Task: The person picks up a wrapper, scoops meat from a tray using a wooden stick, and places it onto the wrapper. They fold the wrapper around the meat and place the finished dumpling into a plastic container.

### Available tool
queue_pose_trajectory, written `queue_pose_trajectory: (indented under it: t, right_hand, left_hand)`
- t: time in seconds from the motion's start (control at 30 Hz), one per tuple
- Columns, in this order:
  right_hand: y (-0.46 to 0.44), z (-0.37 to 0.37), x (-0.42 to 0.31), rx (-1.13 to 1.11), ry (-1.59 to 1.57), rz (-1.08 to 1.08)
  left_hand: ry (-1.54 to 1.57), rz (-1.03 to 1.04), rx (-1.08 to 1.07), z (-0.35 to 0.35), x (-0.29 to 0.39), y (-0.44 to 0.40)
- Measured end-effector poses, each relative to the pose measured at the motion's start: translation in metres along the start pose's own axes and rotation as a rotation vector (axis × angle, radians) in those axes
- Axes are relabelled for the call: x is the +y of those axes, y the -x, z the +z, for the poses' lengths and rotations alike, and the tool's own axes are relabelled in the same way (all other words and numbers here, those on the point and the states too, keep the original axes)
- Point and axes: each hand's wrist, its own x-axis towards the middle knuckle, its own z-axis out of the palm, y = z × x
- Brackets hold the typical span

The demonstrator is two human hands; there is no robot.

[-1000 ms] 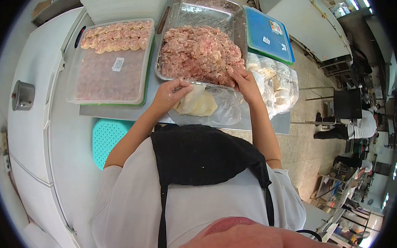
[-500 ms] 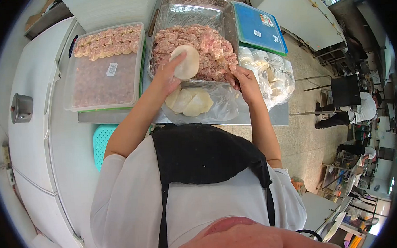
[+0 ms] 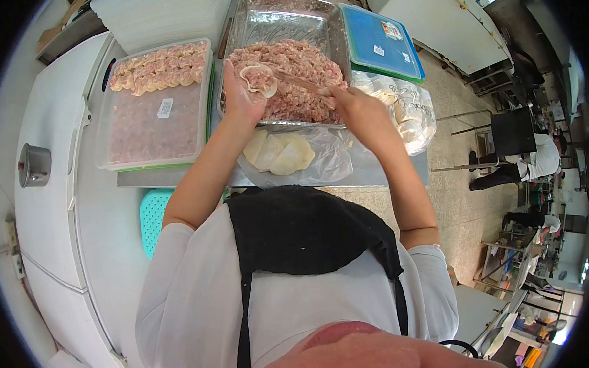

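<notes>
Since the earlier frame, the right hand (image 3: 365, 114) has moved from the near right corner of the metal tray (image 3: 286, 28) to the left, and the round wrapper (image 3: 271, 90), bare then, now carries a dab of meat. The left hand (image 3: 241, 102) holds this wrapper open, cupped on its palm and fingers, above the left part of the tray. The right hand is closed around the handle of a flat stick (image 3: 306, 84), whose far end points left to the wrapper's edge; whether it touches the meat there is hard to tell. Ground meat (image 3: 304, 106) fills the near part of the tray. On the surface (image 3: 409, 170), just near of the tray, a few overlapping wrappers (image 3: 281, 154) lie on clear plastic. To the left stands a clear box (image 3: 149, 134), with filled pieces (image 3: 161, 69) uncovered at its far end. To the right are a blue lid (image 3: 380, 43) and, nearer, a bag of pale pieces (image 3: 406, 116).
</notes>
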Motion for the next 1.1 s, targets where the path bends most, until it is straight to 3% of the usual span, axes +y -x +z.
queue_pose_trajectory:
  t: [0.07, 0.17, 0.23, 0.27, 0.43, 0.5, 0.53, 0.57, 0.6, 0.63, 0.7, 0.73, 0.8, 0.93, 1.0, 1.03, 1.1]
  right_hand:
    - [-0.001, 0.015, 0.002, 0.13, -0.128, -0.064]
    - [-0.01, 0.016, 0.006, 0.026, -0.057, -0.12]
    - [-0.007, -0.026, -0.017, -0.095, 0.198, -0.06]
    - [-0.006, -0.032, -0.026, -0.005, 0.129, -0.097]
    - [-0.02, 0.002, -0.013, 0.038, -0.106, -0.183]
    - [-0.022, -0.003, -0.001, 0.053, -0.149, -0.252]
    - [-0.021, -0.002, 0.007, 0.058, -0.389, -0.088]
    - [-0.02, -0.002, 0.014, 0.06, -0.626, 0.081]
    - [-0.018, -0.003, 0.022, -0.042, -0.653, 0.212]
    - [-0.018, -0.007, 0.019, -0.04, -0.651, 0.214]
    - [-0.018, -0.021, 0.01, -0.293, -0.967, 0.287]
    - [-0.015, -0.026, 0.008, -0.296, -0.966, 0.286]
    - [-0.012, -0.033, 0.006, -0.336, -0.865, 0.214]
    - [-0.008, -0.033, 0.001, -0.257, -0.723, 0.149]
    - [-0.01, -0.026, -0.006, -0.166, -0.69, 0.032]
    - [-0.01, -0.02, -0.005, -0.165, -0.69, 0.034]
    - [-0.013, -0.002, 0.004, -0.123, -0.624, -0.147]
  left_hand:
    - [0.013, -0.023, 0.001, 0.023, 0.004, 0.015]
    - [0.036, -0.072, 0.024, 0.044, 0.018, 0.039]
    - [0.043, -0.093, 0.046, 0.04, 0.024, 0.037]
    - [0.04, -0.1, 0.03, 0.033, 0.024, 0.029]
    - [0.072, -0.035, 0.035, 0.034, 0.029, 0.022]
    - [0.221, -0.124, -0.073, 0.026, 0.043, 0.025]
    - [0.22, -0.12, -0.079, 0.028, 0.047, 0.028]
    - [-0.059, -0.079, -0.227, 0.029, 0.05, 0.032]
    - [-0.339, -0.037, -0.371, 0.034, 0.052, 0.04]
    - [-0.338, -0.039, -0.375, 0.041, 0.055, 0.048]
    - [-0.944, 0.194, -0.448, 0.051, 0.061, 0.06]
    - [-0.942, 0.195, -0.446, 0.049, 0.061, 0.056]
    - [-1.447, 0.673, -0.688, 0.047, 0.065, 0.046]
    - [-1.579, 0.509, -0.796, 0.045, 0.072, 0.044]
    - [-1.378, 0.165, -0.657, 0.041, 0.069, 0.044]
    - [-1.377, 0.163, -0.66, 0.043, 0.071, 0.045]
    - [-1.543, 0.361, -0.918, 0.049, 0.075, 0.044]
